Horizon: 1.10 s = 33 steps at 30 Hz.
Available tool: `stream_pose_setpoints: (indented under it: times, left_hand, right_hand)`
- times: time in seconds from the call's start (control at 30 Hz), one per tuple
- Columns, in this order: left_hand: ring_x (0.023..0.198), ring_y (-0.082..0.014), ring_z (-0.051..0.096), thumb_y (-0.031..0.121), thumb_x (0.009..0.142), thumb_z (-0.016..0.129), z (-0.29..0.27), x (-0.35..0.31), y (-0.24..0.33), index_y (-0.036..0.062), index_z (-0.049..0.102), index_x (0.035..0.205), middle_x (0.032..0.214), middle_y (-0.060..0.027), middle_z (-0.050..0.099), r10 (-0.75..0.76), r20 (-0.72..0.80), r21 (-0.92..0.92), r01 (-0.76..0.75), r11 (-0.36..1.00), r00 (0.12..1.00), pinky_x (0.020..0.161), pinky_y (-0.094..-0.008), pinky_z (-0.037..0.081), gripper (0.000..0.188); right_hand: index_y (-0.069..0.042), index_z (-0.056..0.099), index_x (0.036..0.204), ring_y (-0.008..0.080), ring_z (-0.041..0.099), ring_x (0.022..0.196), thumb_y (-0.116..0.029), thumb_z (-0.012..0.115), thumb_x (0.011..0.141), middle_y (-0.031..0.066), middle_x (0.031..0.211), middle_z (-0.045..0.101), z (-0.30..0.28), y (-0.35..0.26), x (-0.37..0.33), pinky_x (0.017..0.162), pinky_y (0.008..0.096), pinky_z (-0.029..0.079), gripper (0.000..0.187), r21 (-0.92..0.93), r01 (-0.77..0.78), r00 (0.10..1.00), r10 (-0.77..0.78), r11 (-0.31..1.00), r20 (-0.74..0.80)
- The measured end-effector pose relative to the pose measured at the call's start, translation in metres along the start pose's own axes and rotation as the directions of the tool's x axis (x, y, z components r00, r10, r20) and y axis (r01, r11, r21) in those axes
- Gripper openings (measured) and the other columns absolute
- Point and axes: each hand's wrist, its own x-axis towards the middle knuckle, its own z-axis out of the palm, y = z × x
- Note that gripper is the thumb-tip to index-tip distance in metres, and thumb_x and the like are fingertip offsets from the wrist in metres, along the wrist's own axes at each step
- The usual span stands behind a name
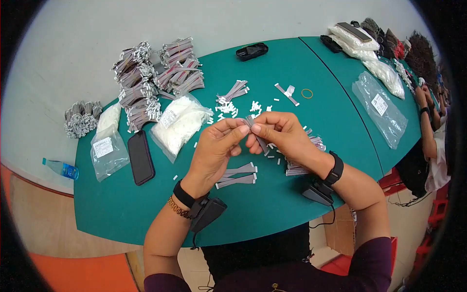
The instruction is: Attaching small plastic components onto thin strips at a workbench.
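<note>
Over the middle of the green table (pixel 194 214), both my hands pinch one flat grey ribbon cable (pixel 263 146). My left hand (pixel 209 148) has thumb and forefinger closed at its upper end. My right hand (pixel 291 138) grips the same end from the other side, its thumb nearly meeting the left one; the fingertips hide that end. Several grey ribbon cables with white ends (pixel 237 181) lie below my hands. A stack of similar cables (pixel 297 168) is partly under my right wrist. Small white connectors (pixel 226 111) are scattered just beyond my hands.
Tied cable bundles (pixel 138 87) are heaped at the far left. Nearby lie a bag of white parts (pixel 177 124), a black phone (pixel 141 156) and a bottle (pixel 61 168). A rubber band (pixel 307 93) and a clear bag (pixel 380 111) lie right. Another person's hands (pixel 424 97) show at the right edge.
</note>
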Motion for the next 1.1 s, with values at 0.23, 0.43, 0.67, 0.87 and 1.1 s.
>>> stream_pose_setpoints:
  times: [0.23, 0.43, 0.67, 0.87, 1.1]
  left_hand:
    - [0.062, -0.002, 0.042, 0.018, 0.084, 0.062, 0.0023, -0.0006, 0.0026, 0.0035, 0.06, 0.091, 0.075, 0.0028, 0.055, 0.034, -0.071, 0.039, -0.031, 0.999, 0.997, 0.052, -0.0172, 0.033, 0.016]
    - [0.06, -0.0021, 0.042, 0.018, 0.084, 0.062, 0.0032, -0.0003, 0.0027, 0.0036, 0.061, 0.091, 0.074, 0.0029, 0.055, 0.077, -0.066, 0.048, -0.074, 0.996, 0.995, 0.05, -0.017, 0.033, 0.016]
    - [0.061, -0.0029, 0.045, 0.016, 0.083, 0.063, 0.0037, 0.0006, -0.0003, 0.0027, 0.06, 0.091, 0.076, 0.0006, 0.057, 0.189, -0.085, 0.187, -0.17, 0.968, 0.978, 0.05, -0.0167, 0.034, 0.015]
    - [0.061, -0.0035, 0.047, 0.014, 0.083, 0.063, 0.0024, 0.0011, -0.0044, 0.0018, 0.06, 0.092, 0.077, -0.0005, 0.058, 0.153, -0.093, 0.092, -0.145, 0.985, 0.984, 0.05, -0.0163, 0.035, 0.016]
    - [0.062, -0.0027, 0.046, 0.015, 0.083, 0.063, 0.005, 0.0004, 0.0013, 0.0034, 0.059, 0.091, 0.077, 0.0008, 0.058, 0.11, -0.081, 0.099, -0.102, 0.99, 0.991, 0.05, -0.0162, 0.034, 0.014]
  right_hand:
    - [0.002, 0.057, 0.093, 0.0122, 0.062, 0.069, -0.013, 0.051, 0.09, 0.0076, 0.079, 0.063, 0.0024, 0.0003, 0.0016, 0.063, 0.0234, 0.051, 0.016, -0.028, 0.035, 0.999, -0.036, 0.999, -0.03]
    - [0.002, 0.057, 0.092, 0.0125, 0.062, 0.07, -0.013, 0.051, 0.09, 0.0078, 0.079, 0.064, 0.0028, 0.0045, 0.0017, 0.062, 0.0234, 0.05, 0.016, -0.011, 0.059, 0.998, -0.06, 0.998, -0.016]
    - [0.002, 0.057, 0.092, 0.0129, 0.062, 0.07, -0.013, 0.051, 0.09, 0.0082, 0.079, 0.064, 0.0043, 0.0047, 0.0012, 0.062, 0.0234, 0.05, 0.016, -0.061, 0.062, 0.998, -0.063, 0.996, -0.019]
    - [0.002, 0.057, 0.092, 0.0128, 0.062, 0.07, -0.013, 0.052, 0.09, 0.0082, 0.079, 0.064, 0.0051, 0.0057, -0.0001, 0.061, 0.0234, 0.05, 0.016, -0.063, 0.092, 0.994, -0.096, 0.994, -0.059]
    - [0.002, 0.058, 0.092, 0.0125, 0.062, 0.069, -0.013, 0.052, 0.089, 0.0081, 0.079, 0.064, 0.0043, 0.0053, 0.0003, 0.06, 0.023, 0.05, 0.016, -0.053, 0.083, 0.996, -0.085, 0.995, -0.033]
